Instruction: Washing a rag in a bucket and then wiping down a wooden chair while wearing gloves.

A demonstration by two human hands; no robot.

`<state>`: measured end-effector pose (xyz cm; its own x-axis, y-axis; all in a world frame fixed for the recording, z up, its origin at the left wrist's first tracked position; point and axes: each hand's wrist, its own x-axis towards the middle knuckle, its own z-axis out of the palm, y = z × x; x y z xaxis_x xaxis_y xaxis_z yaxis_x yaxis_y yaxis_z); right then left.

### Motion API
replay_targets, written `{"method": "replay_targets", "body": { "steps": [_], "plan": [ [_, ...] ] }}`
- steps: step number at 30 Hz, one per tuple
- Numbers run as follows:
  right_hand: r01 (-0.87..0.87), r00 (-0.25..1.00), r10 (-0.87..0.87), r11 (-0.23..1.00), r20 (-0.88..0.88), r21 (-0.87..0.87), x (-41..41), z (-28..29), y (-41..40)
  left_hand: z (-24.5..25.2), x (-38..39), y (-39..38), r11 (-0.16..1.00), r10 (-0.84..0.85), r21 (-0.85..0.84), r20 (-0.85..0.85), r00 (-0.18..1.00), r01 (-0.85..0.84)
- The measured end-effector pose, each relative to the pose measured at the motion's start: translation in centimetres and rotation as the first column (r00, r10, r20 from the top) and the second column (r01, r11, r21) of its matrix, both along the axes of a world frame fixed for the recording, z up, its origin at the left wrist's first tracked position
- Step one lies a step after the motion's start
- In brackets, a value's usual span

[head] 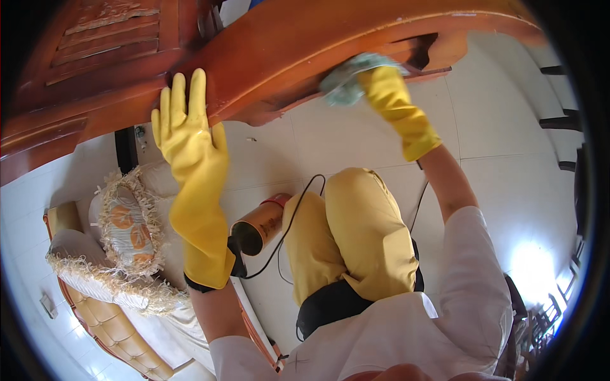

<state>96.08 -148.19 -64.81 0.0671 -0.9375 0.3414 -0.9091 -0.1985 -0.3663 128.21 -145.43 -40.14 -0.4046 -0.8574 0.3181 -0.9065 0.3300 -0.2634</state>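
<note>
My left hand (pixel 193 128), in a long yellow rubber glove, lies flat with its fingers spread against the edge of a reddish-brown wooden cabinet (pixel 267 57). It holds nothing. In a matching glove, my right hand (pixel 388 97) grips a damp-looking grey-green cloth (pixel 345 81). The cloth presses against the cabinet's carved lower trim, beside a dark cut-out. My right fingers are partly hidden by the cloth and blurred. A louvred panel (pixel 109 33) belongs to the cabinet's upper left part.
Behind my left forearm stands a cylindrical bin (pixel 259 226) on pale floor tiles (pixel 505 190). A black cable (pixel 290 228) loops near my knees. At left is a tufted sofa (pixel 107 324) with a fringed cushion (pixel 131 226). Dark furniture legs (pixel 562 123) show at right.
</note>
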Motion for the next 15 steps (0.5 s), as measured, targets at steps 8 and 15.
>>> {"method": "replay_targets", "body": {
  "steps": [8, 15],
  "plan": [
    [0.202, 0.932, -0.102, 0.942, 0.347, -0.267, -11.2, -1.2, 8.7, -0.1, -0.8, -0.2, 0.996, -0.083, -0.013, -0.002, 0.997, 0.083],
    [0.405, 0.764, -0.176, 0.879, 0.621, -0.250, -8.9, -4.3, 5.9, 0.3, -0.1, 0.3, 0.996, -0.087, -0.018, 0.026, 0.996, 0.087]
  ]
}}
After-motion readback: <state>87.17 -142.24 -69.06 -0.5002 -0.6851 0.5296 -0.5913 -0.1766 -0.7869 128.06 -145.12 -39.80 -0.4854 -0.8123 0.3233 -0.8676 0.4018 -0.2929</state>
